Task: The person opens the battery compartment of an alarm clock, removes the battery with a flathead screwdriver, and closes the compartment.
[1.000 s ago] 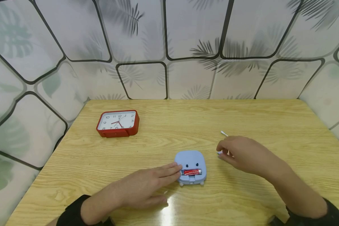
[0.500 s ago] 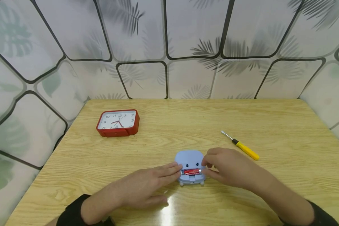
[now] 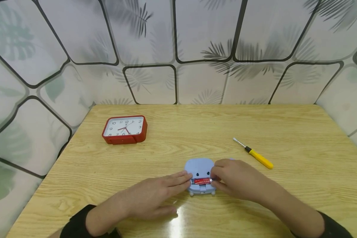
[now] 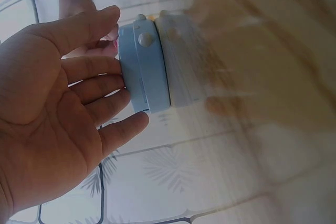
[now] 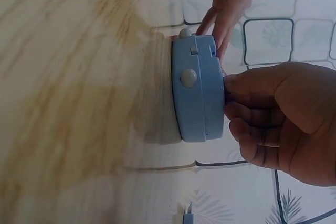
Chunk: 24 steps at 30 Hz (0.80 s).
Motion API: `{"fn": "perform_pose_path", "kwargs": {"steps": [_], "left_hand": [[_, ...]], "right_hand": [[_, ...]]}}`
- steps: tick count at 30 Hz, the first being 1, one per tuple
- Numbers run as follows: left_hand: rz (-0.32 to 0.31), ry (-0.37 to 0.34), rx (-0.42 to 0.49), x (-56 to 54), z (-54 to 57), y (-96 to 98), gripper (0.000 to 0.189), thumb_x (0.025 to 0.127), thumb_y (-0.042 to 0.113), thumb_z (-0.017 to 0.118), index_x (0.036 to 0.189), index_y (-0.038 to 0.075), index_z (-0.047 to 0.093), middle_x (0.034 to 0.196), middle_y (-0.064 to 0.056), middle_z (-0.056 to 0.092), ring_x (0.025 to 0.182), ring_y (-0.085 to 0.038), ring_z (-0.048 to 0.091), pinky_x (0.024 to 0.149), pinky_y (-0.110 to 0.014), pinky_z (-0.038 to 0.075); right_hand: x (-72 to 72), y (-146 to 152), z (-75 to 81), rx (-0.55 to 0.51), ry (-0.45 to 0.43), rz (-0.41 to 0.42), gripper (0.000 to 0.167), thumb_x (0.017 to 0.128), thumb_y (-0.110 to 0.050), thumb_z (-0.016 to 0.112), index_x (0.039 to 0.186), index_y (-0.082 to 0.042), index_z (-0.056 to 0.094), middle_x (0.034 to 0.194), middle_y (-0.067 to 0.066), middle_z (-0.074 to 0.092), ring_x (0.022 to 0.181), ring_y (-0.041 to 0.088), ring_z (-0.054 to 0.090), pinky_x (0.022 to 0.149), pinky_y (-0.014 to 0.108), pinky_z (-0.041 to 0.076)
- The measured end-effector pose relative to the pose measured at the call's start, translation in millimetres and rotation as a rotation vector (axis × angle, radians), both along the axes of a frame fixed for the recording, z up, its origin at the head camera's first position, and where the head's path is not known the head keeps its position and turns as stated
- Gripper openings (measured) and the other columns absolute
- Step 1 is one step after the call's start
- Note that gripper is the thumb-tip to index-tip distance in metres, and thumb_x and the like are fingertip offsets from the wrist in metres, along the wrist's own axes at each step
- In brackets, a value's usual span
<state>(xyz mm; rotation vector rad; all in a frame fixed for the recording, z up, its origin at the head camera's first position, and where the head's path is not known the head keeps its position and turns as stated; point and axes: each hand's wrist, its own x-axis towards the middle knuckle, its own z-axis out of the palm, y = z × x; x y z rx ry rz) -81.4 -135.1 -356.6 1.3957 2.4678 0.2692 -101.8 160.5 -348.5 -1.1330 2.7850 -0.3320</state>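
A light blue device (image 3: pixel 198 165) with two small round feet lies back up on the table, its battery compartment uncovered. In the compartment sits a red battery (image 3: pixel 201 181). My left hand (image 3: pixel 154 195) rests its straight fingertips against the device's left side; the left wrist view shows them along the blue casing (image 4: pixel 147 72). My right hand (image 3: pixel 241 178) has its thumb and forefinger at the battery's right end, pinching there and hiding that end. In the right wrist view the other fingers of the right hand (image 5: pixel 286 121) curl beside the casing.
A yellow-handled screwdriver (image 3: pixel 258 158) lies right of the device, beyond my right hand. Just behind that hand shows a small bluish piece (image 3: pixel 232 159), mostly hidden. A red rectangular clock (image 3: pixel 125 130) stands at the back left of the wooden table (image 3: pixel 172 138).
My right hand has moved left from beside the screwdriver to the battery's right end, uncovering the screwdriver. The left hand and the device stay in place.
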Motion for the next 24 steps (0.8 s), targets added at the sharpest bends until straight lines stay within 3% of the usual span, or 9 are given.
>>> {"fn": "perform_pose_path", "kwargs": {"steps": [10, 24], "left_hand": [[-0.007, 0.006, 0.013, -0.2, 0.3, -0.8, 0.068, 0.105, 0.033, 0.067, 0.164, 0.009, 0.040, 0.175, -0.003, 0.030, 0.162, -0.019, 0.030, 0.127, -0.038, 0.040], [-0.011, 0.019, 0.009, 0.1, 0.9, -0.1, 0.069, 0.105, 0.033, 0.068, 0.163, 0.007, 0.042, 0.175, -0.004, 0.031, 0.162, -0.019, 0.031, 0.127, -0.037, 0.039]], "right_hand": [[1.2, -0.2, -1.2, -0.022, 0.074, 0.018, 0.019, 0.090, -0.023, 0.082, 0.088, -0.020, 0.064, 0.083, -0.011, 0.060, 0.069, 0.000, 0.047, 0.061, 0.017, 0.047], [2.6, 1.7, -5.3, -0.163, 0.179, 0.092, 0.020, 0.085, -0.018, 0.082, 0.088, -0.020, 0.063, 0.082, -0.013, 0.060, 0.067, -0.004, 0.046, 0.058, 0.013, 0.043]]}}
